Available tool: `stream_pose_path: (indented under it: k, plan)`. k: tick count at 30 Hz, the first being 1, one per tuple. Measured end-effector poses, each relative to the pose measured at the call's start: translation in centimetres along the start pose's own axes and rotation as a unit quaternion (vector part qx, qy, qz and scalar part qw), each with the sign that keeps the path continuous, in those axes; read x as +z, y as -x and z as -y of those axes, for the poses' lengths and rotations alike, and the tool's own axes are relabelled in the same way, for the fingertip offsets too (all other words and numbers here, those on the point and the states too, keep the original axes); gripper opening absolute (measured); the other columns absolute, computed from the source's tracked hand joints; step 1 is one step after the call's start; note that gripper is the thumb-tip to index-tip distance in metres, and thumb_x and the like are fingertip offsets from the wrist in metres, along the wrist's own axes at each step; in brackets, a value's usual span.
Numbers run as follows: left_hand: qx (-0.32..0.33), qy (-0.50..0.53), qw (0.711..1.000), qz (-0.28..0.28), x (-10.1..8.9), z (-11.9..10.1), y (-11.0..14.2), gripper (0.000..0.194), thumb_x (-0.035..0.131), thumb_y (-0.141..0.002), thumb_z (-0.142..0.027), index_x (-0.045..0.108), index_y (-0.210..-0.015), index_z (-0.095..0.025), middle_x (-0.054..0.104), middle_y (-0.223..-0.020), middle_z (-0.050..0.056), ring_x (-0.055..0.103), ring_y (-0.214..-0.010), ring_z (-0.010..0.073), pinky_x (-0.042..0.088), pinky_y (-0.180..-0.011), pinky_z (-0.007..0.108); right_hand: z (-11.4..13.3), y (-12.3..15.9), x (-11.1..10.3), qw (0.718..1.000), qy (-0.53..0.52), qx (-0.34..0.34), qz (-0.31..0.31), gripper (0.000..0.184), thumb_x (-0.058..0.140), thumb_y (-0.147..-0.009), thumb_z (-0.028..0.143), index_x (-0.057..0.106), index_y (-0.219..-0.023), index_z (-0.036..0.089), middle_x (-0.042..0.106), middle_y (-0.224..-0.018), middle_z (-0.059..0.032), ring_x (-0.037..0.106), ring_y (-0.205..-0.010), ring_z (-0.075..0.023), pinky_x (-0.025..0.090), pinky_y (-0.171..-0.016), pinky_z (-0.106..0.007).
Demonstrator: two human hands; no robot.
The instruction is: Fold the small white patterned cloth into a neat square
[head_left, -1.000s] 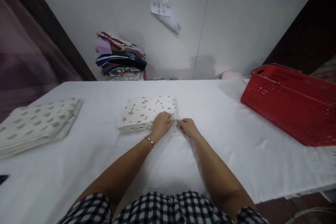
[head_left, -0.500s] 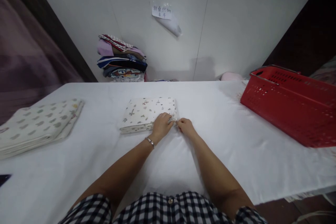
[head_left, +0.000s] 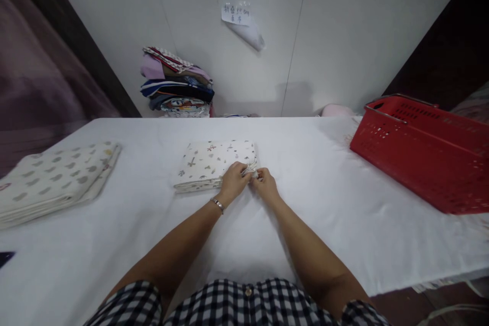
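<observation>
A folded white cloth with small grey prints (head_left: 208,163) lies in the middle of the white table (head_left: 324,198). My left hand (head_left: 234,182) rests on its near right corner, fingers curled and pinching the cloth's edge. My right hand (head_left: 264,185) is closed right beside it, its fingertips pinching the same corner. The two hands touch each other at the corner. A silver bracelet sits on my left wrist.
A larger folded patterned cloth (head_left: 49,181) lies at the table's left edge. A red plastic basket (head_left: 424,150) stands at the right. Behind the table a stack of folded fabrics (head_left: 175,84) leans by the wall, with a paper note (head_left: 236,14) above.
My right hand has slid left to meet my left hand at the cloth's corner. The left hand has stayed in place.
</observation>
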State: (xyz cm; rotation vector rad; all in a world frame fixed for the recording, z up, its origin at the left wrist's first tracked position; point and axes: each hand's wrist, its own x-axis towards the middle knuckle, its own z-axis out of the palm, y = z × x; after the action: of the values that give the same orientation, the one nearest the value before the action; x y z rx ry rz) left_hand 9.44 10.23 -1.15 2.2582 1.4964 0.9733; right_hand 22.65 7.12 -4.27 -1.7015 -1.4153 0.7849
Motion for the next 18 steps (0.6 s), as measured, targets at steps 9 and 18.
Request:
stream_pose_path:
  k: [9, 18]
  plan:
    - [-0.015, 0.023, 1.000, 0.001, -0.17, -0.19, -0.02, 0.006, 0.058, -0.076, -0.025, 0.056, -0.076, -0.020, 0.057, -0.080, 0.000, 0.053, -0.077, 0.0140, 0.040, -0.069, 0.025, -0.37, 0.06, 0.02, 0.999, 0.025, -0.040, 0.009, 0.040, 0.052, -0.074, 0.019, 0.046, -0.113, 0.027, 0.064, -0.087, 0.0023, 0.058, -0.069, -0.0139, 0.042, -0.064, -0.024]
    - [-0.004, 0.002, 1.000, 0.011, 0.08, -0.11, 0.06, 0.006, 0.059, -0.076, -0.024, 0.056, -0.078, -0.019, 0.057, -0.081, 0.001, 0.053, -0.081, 0.0157, 0.040, -0.071, 0.027, -0.08, -0.11, 0.12, 0.999, 0.026, -0.019, -0.021, 0.025, 0.046, -0.078, 0.024, 0.050, -0.103, 0.024, 0.062, -0.077, 0.0021, 0.057, -0.067, -0.0151, 0.040, -0.061, -0.025]
